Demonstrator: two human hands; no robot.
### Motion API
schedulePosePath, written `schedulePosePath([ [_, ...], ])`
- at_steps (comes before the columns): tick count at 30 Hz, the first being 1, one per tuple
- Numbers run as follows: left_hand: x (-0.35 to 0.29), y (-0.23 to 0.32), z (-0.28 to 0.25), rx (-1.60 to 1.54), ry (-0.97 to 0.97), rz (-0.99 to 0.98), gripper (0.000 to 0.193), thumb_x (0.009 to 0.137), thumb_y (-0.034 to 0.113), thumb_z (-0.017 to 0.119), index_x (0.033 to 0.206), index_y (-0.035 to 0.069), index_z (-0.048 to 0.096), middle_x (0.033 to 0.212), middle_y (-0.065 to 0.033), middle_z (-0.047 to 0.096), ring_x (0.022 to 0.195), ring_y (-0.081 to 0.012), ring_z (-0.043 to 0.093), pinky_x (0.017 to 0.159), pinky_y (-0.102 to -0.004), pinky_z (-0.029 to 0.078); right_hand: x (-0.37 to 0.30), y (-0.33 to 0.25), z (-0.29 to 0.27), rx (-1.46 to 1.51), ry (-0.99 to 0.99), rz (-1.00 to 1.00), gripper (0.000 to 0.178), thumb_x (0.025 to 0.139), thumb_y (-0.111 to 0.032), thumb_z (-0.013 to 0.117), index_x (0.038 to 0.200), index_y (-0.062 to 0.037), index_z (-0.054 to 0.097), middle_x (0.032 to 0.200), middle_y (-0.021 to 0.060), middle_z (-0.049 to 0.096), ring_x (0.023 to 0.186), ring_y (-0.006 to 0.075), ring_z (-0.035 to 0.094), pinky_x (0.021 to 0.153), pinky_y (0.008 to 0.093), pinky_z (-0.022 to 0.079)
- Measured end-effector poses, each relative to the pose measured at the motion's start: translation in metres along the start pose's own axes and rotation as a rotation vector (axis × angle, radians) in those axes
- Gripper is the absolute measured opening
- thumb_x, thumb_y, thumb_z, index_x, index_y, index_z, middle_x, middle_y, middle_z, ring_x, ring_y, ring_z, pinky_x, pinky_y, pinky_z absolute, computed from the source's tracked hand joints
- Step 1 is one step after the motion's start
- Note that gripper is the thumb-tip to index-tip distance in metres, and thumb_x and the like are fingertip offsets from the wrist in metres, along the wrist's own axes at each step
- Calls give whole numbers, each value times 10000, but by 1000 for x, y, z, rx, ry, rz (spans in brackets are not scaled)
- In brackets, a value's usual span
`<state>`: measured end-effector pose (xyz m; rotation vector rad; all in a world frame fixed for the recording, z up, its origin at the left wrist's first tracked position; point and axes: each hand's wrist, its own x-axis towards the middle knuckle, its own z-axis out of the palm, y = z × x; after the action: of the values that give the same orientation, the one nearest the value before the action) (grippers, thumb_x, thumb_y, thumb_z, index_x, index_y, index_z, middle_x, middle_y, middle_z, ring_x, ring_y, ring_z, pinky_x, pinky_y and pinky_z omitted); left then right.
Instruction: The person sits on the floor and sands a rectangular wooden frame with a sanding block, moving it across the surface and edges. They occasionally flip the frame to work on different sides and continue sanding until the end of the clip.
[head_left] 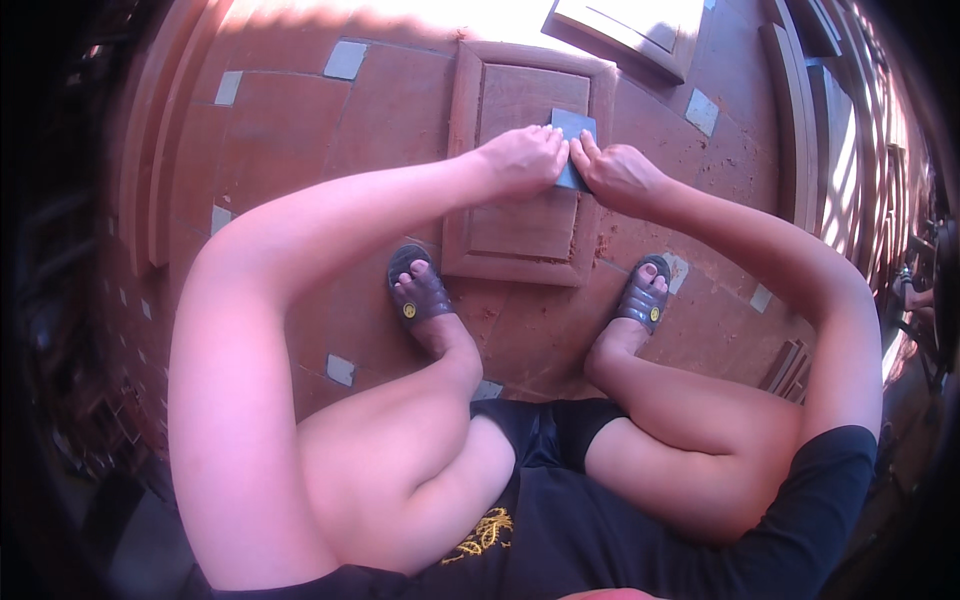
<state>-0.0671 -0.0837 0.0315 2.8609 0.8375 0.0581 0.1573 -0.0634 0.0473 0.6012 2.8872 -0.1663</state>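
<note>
Terracotta tiled floor (300, 130); wooden panel (520, 215) flat, sunlit.

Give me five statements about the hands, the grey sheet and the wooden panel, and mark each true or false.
1. Both hands press on a grey sheet. True.
2. The wooden panel leans upright against a wall. False: it lies flat on the tiled floor.
3. The left hand and right hand are far apart. False: they meet at the sheet.
4. The person wears dark sandals. True.
5. The grey sheet lies on the floor tiles beside the panel. False: it rests on the panel.
</note>
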Motion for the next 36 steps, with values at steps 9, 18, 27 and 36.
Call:
schedulePosePath([
  [9, -52, 111, -28, -210, -168, 210, 298, 771, 165, 625, 911, -93, 680, 808, -186, 691, 769, -297, 689, 707, -379, 540, -51, -72, -20, 322, -75, -377, 307, 821, -141, 589, 1018, 91, 629, 908, 244, 700, 628, 290, 704, 593, 364, 555],
  [18, 16, -14, -51, 32, 29, 2, 231, 847, 103, 585, 1012, -40, 660, 891, -139, 685, 880, -270, 678, 844, -368, 539, 15, 50, -41, 70, 16, -73, 278, 865, -164, 652, 1096, -9, 651, 898, 118, 712, 757, 273, 712, 740, 387, 558],
  [27, 2, 13, -16, 78, -63, 122, 349, 832, 124, 589, 1069, -125, 649, 925, -182, 701, 891, -285, 688, 812, -369, 540, -11, 6, -4, 118, 69, -109, 514, 830, -155, 607, 1254, 134, 568, 1101, 269, 686, 666, 295, 715, 597, 382, 556],
  [36, -55, 105, -18, -242, -3, 300, 246, 797, 164, 621, 914, -46, 672, 785, -115, 673, 767, -253, 662, 715, -355, 510, -66, -89, -24, 277, -66, -314, 213, 837, -152, 590, 923, 37, 640, 675, 104, 651, 586, 253, 691, 515, 375, 514],
])
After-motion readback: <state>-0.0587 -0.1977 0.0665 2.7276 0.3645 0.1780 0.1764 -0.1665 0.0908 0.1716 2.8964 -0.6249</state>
